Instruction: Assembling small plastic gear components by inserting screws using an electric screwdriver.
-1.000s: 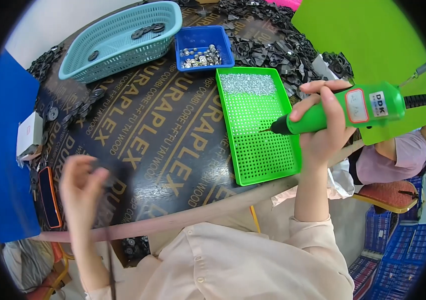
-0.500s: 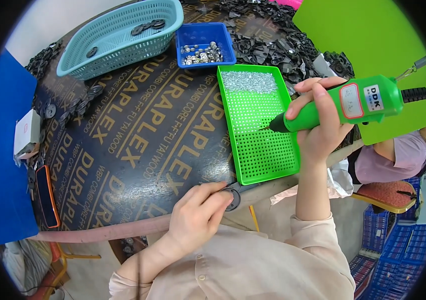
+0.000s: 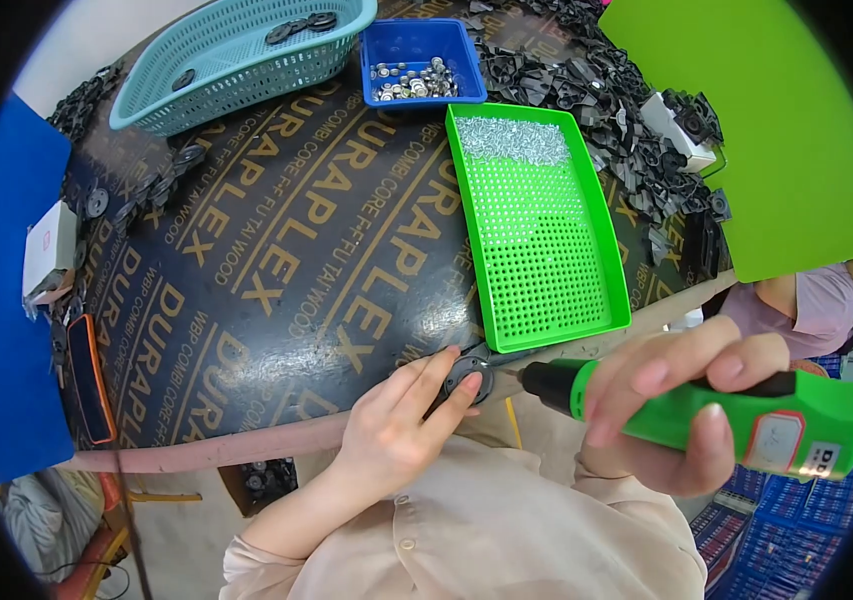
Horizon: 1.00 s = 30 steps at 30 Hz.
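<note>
My left hand [image 3: 401, 425] pinches a small round black part [image 3: 469, 378] at the near edge of the dark tabletop [image 3: 276, 270]. My right hand [image 3: 681, 400] grips a green electric screwdriver [image 3: 716, 415], held level with its black tip pointing left at the part. Just beyond stands a green perforated tray [image 3: 546, 240] with a heap of small silver screws [image 3: 511, 138] at its far end.
A blue bin [image 3: 420, 60] of metal pieces and a teal basket [image 3: 236, 50] sit at the back. Black parts are piled at the back right [image 3: 596, 90] and along the left edge [image 3: 146, 190]. Another person's arm [image 3: 796, 300] shows at right, under a green panel [image 3: 776, 130].
My left hand came from the left side to the table's near edge with the black part. My right hand dropped the screwdriver from beside the green tray down to the part.
</note>
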### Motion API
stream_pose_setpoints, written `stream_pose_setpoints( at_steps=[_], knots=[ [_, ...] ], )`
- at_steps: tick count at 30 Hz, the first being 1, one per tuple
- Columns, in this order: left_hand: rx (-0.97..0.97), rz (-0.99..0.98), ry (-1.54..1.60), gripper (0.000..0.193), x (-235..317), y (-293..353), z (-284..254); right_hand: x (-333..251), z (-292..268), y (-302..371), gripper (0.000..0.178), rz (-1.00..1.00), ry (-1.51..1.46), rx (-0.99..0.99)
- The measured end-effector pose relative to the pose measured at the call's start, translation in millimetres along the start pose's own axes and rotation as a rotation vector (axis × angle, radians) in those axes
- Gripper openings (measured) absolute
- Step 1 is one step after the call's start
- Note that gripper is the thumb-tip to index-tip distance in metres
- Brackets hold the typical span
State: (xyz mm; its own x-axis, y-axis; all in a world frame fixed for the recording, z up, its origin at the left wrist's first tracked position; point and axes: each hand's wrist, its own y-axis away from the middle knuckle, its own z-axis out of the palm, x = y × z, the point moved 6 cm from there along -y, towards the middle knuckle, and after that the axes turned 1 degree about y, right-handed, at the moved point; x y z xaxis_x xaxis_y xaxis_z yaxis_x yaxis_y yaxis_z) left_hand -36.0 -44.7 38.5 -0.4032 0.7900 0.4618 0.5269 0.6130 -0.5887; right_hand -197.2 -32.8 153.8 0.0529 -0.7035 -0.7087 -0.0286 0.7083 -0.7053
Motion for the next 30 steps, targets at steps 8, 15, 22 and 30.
stream_pose_setpoints(
  at_steps=[8, 15, 22, 30],
  knots=[
    [0.020, 0.009, -0.057, 0.032, 1.3, 0.5, -1.6, 15.6, 6.3, 4.4, 0.020, 0.079, -0.003, 0.073],
    [0.021, 0.023, -0.084, 0.030, 0.5, 1.1, 1.3, 23.4, 14.5, 1.2, 0.019, 0.175, -0.013, -0.036],
    [0.029, 0.035, -0.056, 0.030, 2.7, 3.4, 0.9, 16.5, -36.5, -29.3, 0.018, -0.079, -0.056, 0.305],
    [0.006, 0.024, -0.045, 0.029, -1.4, 7.0, 4.2, 72.6, -62.6, -44.4, 0.016, 0.000, 0.328, 0.414]
  ],
)
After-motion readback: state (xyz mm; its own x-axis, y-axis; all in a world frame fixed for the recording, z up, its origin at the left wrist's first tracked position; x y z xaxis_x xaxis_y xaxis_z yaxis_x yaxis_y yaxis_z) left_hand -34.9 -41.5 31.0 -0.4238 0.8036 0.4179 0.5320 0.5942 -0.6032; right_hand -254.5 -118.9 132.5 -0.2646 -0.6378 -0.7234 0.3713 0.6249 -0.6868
